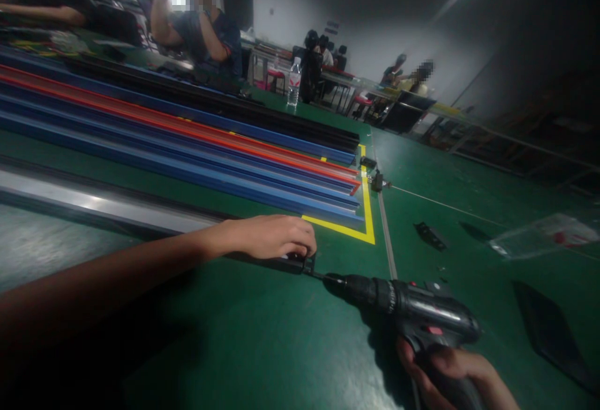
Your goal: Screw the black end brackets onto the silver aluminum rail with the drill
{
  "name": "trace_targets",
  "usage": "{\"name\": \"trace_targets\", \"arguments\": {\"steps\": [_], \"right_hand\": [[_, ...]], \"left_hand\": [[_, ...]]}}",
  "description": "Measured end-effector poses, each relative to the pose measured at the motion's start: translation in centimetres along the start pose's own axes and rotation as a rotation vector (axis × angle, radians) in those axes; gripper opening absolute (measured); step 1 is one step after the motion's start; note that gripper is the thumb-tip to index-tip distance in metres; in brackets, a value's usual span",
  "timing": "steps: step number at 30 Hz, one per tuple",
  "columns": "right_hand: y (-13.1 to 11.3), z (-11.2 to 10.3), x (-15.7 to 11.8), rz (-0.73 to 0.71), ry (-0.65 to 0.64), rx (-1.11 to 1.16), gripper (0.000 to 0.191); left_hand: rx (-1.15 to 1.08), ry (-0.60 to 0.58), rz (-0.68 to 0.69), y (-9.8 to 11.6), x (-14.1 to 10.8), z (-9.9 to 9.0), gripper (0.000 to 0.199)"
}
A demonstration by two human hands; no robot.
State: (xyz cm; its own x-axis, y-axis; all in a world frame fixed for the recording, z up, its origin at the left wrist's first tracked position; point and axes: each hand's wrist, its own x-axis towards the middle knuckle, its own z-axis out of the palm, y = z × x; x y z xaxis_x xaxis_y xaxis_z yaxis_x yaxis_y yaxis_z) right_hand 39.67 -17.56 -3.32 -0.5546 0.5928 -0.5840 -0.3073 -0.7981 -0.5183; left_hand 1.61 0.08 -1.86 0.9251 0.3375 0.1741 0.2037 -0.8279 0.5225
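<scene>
My left hand (272, 236) is closed over the right end of a long silver and black metal profile (135, 207). A small black end piece (308, 265) shows just past its fingertips. Wrapped round the handle of a black cordless drill (431, 313) is my right hand (454, 369). The drill lies nearly level, its bit (319, 275) pointing left at the end piece. The tip appears to meet that piece, though the exact contact is too small to make out.
Blue profiles (262, 191), a red profile (210, 137) and black profiles (300, 119) lie beyond, by yellow tape (369, 216). Small black parts (430, 236), a lying clear bottle (539, 236) and a dark flat object (553, 329) are rightward. An upright bottle (294, 85) and a co-worker (218, 38) are behind.
</scene>
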Motion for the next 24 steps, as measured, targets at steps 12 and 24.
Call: {"name": "trace_targets", "arguments": {"steps": [12, 24], "right_hand": [[-0.05, 0.49, -0.21, -0.024, 0.047, -0.024, 0.024], [-0.08, 0.04, -0.05, -0.047, 0.137, -0.040, 0.026]], "left_hand": [[-0.004, 0.044, -0.009, -0.08, -0.11, 0.26, 0.016], [0.007, 0.034, -0.040, 0.29, -0.04, 0.01, 0.017]]}}
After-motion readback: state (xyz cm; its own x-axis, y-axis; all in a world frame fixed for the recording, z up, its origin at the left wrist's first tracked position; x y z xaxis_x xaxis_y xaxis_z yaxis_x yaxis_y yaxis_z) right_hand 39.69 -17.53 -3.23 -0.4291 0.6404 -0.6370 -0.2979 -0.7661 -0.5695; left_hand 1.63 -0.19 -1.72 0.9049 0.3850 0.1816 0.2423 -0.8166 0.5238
